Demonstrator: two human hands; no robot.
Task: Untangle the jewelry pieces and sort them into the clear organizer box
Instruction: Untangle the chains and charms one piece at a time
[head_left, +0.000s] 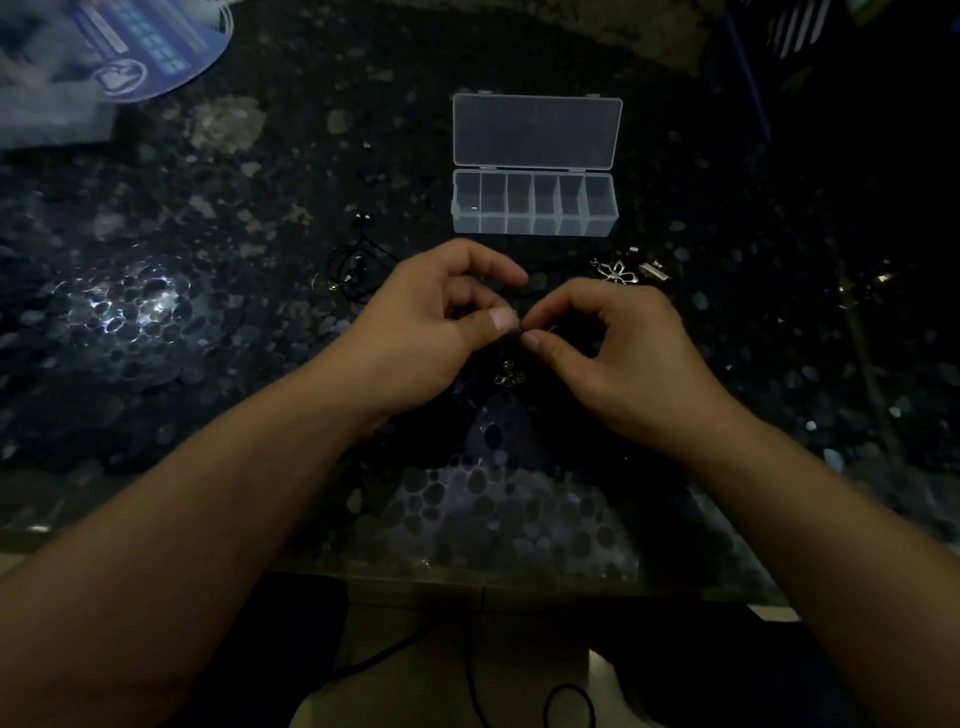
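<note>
- Both hands meet above the table's near-centre, fingertips pinched together on something tiny and thin; too dark and small to say exactly what, likely a fine chain or hook.
- Left hand (441, 317): thumb and forefinger closed narrow on that small piece, other fingers curled loosely.
- Right hand (602, 348): same story, thumb and forefinger pinched tight right against the left's tips, remaining fingers arched.
- Small metal cluster (509, 374) lies on the table just below the pinch point; can't tell if it hangs from the pinched bit or sits loose.
- Organizer box (535, 202) sits beyond the hands, lid flipped open and lying flat behind it. Six compartments; all look empty from here, maybe a faint glint in the leftmost, not sure.
- Flower-shaped silver pendant (618, 273) with a couple of small metal bits lies right of the hands, near the box's front right corner, unsorted.
- Black cord piece (353, 265) with small beads lies left of the hands, looped on itself, untouched.
- Dark pebble-pattern table (208, 208), low light, a glare patch at left.
- Round blue printed item (140, 47) at the far left corner, unrelated.
- Judgement: early stage. Untangling in hand, nothing clearly boxed yet; pendant, cord, cluster all left to sort.
</note>
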